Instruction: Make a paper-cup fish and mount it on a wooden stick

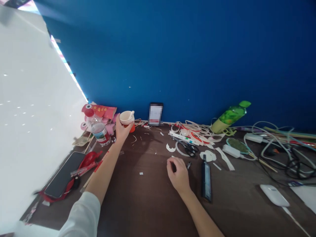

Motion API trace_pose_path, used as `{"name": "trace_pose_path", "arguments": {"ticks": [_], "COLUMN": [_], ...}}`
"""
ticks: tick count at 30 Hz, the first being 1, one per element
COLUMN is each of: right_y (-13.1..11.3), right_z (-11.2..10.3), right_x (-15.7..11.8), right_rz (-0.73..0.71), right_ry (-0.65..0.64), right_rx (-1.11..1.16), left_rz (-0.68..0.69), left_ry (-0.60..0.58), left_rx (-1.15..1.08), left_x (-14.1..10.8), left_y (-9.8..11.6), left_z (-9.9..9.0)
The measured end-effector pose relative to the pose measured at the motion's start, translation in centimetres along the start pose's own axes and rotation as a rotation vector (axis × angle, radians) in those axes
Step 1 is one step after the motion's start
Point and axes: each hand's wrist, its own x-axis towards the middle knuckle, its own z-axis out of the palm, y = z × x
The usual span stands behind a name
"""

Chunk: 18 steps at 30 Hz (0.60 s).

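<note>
At the back left of the table, my left hand (122, 131) is wrapped round a small stack of white cups (126, 117). A small white spoon-like piece (131, 115) shows at the cups' rim. Close beneath the stack is an orange object (132, 128), mostly hidden. My right hand (179, 174) rests on the table with its fingers loosely curled in and nothing visible in them. Beside it lies a small dark item (189, 165), and black-handled scissors (190, 148) lie a little beyond.
A red-capped bottle (100, 131) and a phone (64, 176) are at the left. White strips and cut paper (189, 131) lie at the back. A green-capped bottle (229, 118) leans against the blue wall. At right are tangled cables (293, 158), a dark slim device (206, 179) and a white case (274, 195).
</note>
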Motion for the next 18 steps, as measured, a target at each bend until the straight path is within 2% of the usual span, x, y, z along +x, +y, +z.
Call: {"name": "trace_pose_path", "arguments": {"ticks": [1,4,10,18], "right_y": [-0.1,-0.1,0.1,0.2], "right_z": [0.1,0.4,0.8,0.9], "right_x": [0.0,-0.1,-0.1,-0.2], "right_rz": [0.006,0.023,0.076,0.129], "right_ry": [0.007,0.018,0.012,-0.013], "right_rx": [-0.005,-0.027,-0.002,0.08], "left_rz": [-0.053,-0.137,-0.081,-0.039], "left_ry": [0.051,0.004,0.004,0.041], "left_rx": [-0.017,-0.024,0.133,0.158], "left_x": [0.2,0.7,0.6,0.9], "left_y": [0.0,0.2,1.0,2.0], "left_z": [-0.4,-1.2,-1.8,-3.0]}}
